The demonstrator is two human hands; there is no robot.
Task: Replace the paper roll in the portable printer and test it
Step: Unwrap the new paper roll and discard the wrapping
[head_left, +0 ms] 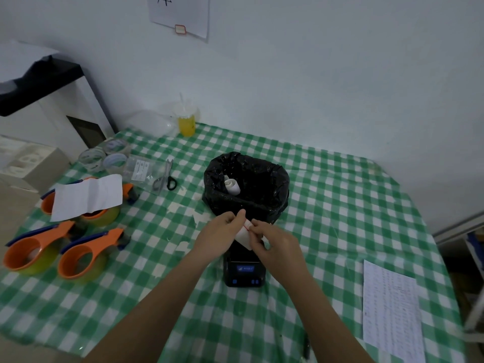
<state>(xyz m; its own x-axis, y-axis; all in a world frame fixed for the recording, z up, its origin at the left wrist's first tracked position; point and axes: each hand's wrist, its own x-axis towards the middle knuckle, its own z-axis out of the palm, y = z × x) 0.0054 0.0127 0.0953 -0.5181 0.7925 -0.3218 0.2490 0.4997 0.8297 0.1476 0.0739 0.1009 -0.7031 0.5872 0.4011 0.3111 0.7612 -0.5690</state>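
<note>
A small black portable printer (245,273) with a blue label and blue buttons lies on the green checked tablecloth, its far end hidden under my hands. Above it I hold a white strip of paper with a red mark (245,235). My left hand (222,234) pinches its upper edge and my right hand (272,241) pinches it from the right. Whether the strip comes out of the printer is hidden. A curled piece of white paper (231,186) lies inside the black-bagged bin (275,203) just beyond.
Three orange tape dispensers (78,260) and a folded white sheet (87,196) lie at the left. Scissors (165,178), clear tape rolls (104,155) and a yellow drink cup (186,121) stand further back. A printed sheet (391,307) lies at the right edge.
</note>
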